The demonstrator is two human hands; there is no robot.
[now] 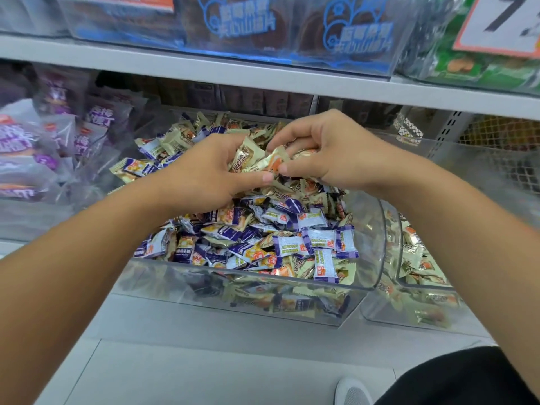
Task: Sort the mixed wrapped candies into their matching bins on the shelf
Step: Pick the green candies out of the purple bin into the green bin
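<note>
Above a clear plastic bin (368, 238) on a white store shelf (222, 317), 2 bare hands meet over a heap of small wrapped candies. The left hand (204, 173) comes in from the lower left with its fingers curled round a small bunch of cream wrapped candies (244, 157), gripping them against the palm; the thumb lies along the lower edge of the bunch. How many pieces it holds cannot be told. The right hand (318, 150) comes in from the right, fingers bent and close together, and pinches 1 cream and orange candy (274, 162) between thumb and fingertips, just beside the left hand's bunch. The 2 thumbs nearly touch.

Below the hands the bin is piled with 2 kinds of candy mixed together: purple and white wrapped candies (292, 244), mostly toward the near side, and cream ones toward the far side. They are too many and too overlapped to count.

To the right, touching the first bin, stands a second clear bin (388, 314) holding only cream wrapped candies. To the left sit purple snack bags (55, 135). An upper shelf (204, 68) carries clear boxes with blue printing (292, 33), green packets (479, 68) and part of 1 white price sign (505, 21). At the bottom right, a dark trouser leg (455, 378) and the toe of 1 light shoe (352, 393) show.
</note>
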